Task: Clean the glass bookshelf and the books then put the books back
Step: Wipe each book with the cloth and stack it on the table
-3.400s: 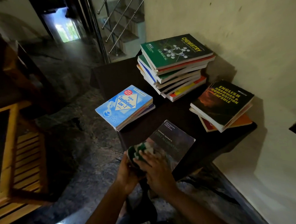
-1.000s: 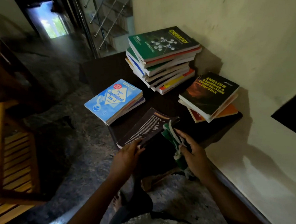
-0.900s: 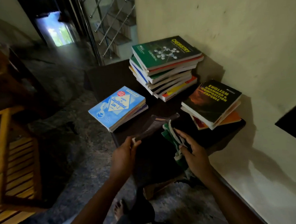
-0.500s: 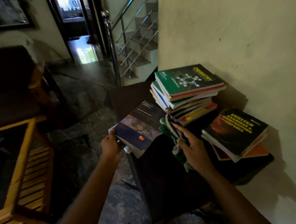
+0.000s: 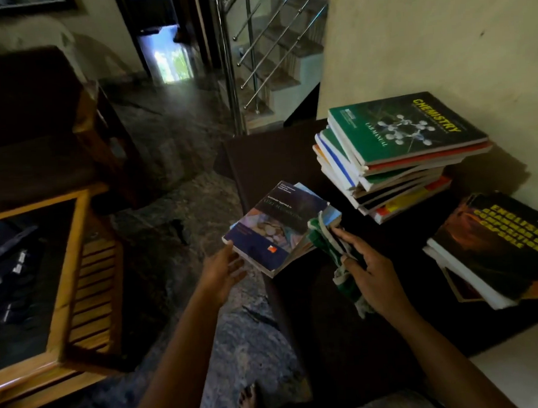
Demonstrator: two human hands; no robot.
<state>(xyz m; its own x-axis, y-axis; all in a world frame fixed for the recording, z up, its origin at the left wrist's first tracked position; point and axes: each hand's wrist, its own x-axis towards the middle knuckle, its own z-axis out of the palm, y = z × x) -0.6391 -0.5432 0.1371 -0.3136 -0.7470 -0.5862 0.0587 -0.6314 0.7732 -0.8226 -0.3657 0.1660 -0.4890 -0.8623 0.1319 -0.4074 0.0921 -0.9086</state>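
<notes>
A dark-covered book (image 5: pixel 278 225) lies face up on the light blue book pile at the left edge of the dark table (image 5: pixel 290 159). My left hand (image 5: pixel 224 268) touches its near-left corner with fingers stretched out. My right hand (image 5: pixel 371 270) holds a green and white cloth (image 5: pixel 332 250) just right of that book, above the tabletop. A tall stack topped by a green Chemistry book (image 5: pixel 398 131) stands at the back by the wall. A smaller pile topped by a black English Grammar book (image 5: pixel 497 248) sits at the right.
A wooden coffee table with a dark glass top (image 5: pixel 72 276) stands on the left, a dark sofa (image 5: pixel 23 123) behind it. A steel stair railing (image 5: pixel 233 81) rises beyond the table. The wall (image 5: pixel 440 39) runs along the right. My bare foot (image 5: pixel 250 404) is on the stone floor.
My left hand turned the dark book over, carried it left and set it on the light blue book pile. Its grip has loosened. The right hand kept the cloth.
</notes>
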